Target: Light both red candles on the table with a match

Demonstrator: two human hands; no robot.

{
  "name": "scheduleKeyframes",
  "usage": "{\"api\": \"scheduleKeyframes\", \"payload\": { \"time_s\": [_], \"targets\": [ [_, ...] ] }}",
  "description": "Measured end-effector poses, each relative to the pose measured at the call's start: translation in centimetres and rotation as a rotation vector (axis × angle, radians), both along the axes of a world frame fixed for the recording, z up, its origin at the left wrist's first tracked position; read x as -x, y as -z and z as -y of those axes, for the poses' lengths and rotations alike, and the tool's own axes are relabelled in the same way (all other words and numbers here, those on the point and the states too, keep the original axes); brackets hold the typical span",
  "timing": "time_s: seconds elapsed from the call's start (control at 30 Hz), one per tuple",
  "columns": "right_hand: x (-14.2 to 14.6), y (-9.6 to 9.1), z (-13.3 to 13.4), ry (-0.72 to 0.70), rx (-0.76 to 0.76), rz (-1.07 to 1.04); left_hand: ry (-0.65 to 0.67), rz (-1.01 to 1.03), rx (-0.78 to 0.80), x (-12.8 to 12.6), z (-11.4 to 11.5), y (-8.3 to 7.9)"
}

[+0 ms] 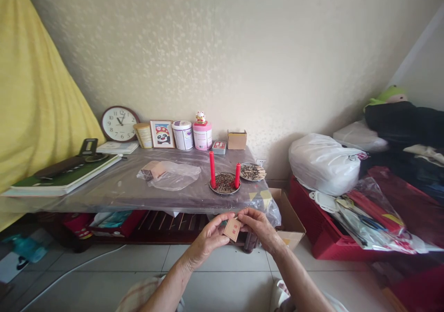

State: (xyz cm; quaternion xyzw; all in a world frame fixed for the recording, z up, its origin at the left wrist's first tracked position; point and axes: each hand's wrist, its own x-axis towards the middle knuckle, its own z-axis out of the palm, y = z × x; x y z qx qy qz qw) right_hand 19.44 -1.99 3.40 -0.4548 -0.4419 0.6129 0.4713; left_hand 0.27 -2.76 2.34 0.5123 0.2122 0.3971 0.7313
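In front of the table edge, my left hand (211,239) grips a small tan matchbox (232,229) with red characters on its face. The fingertips of my right hand (258,224) pinch at the box's upper right corner; whether they also hold a match is too small to see. Just beyond my hands, two red candles, a tall one (212,171) and a shorter one (237,175), stand upright on a round metal plate (225,192) strewn with dark bits. Behind it to the right, a second plate (248,171) carries many thin sticks.
A crumpled plastic bag (180,175) with a tan block lies on the plastic-covered table (114,187). Along the wall stand a clock (120,124), a panda picture (163,134), tins (202,136) and an open carton (237,139). Right are a cardboard box (293,224) and red bin (326,242).
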Motion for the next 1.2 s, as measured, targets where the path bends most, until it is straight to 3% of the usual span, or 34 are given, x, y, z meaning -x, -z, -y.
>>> {"api": "scheduleKeyframes", "payload": {
  "time_s": [0.3, 0.5, 0.63, 0.7, 0.93, 1.2],
  "targets": [
    [-0.5, -0.3, -0.2, 0.078, -0.006, -0.105, 0.016, -0.015, -0.046, 0.0, 0.1, -0.1],
    [-2.0, -0.6, -1.2, 0.277, -0.097, -0.239, -0.058, 0.014, -0.063, 0.0, 0.1, -0.4],
    [-1.9, -0.8, -1.2, 0.326, -0.162, -0.25, -0.104, 0.046, -0.08, -0.1, 0.1, -0.4],
    [-1.5, -0.9, -0.7, 0.289, -0.2, -0.188, -0.121, 0.051, -0.08, -0.1, 0.1, -0.5],
    [0.2, -0.7, 1.0, -0.077, -0.493, 0.356, -0.162, 0.093, -0.077, 0.2, -0.3, -0.1],
    [0.6, -0.4, 1.1, -0.072, -0.602, 0.528, -0.19, 0.091, -0.055, 0.1, -0.1, -0.7]
  ]
}}
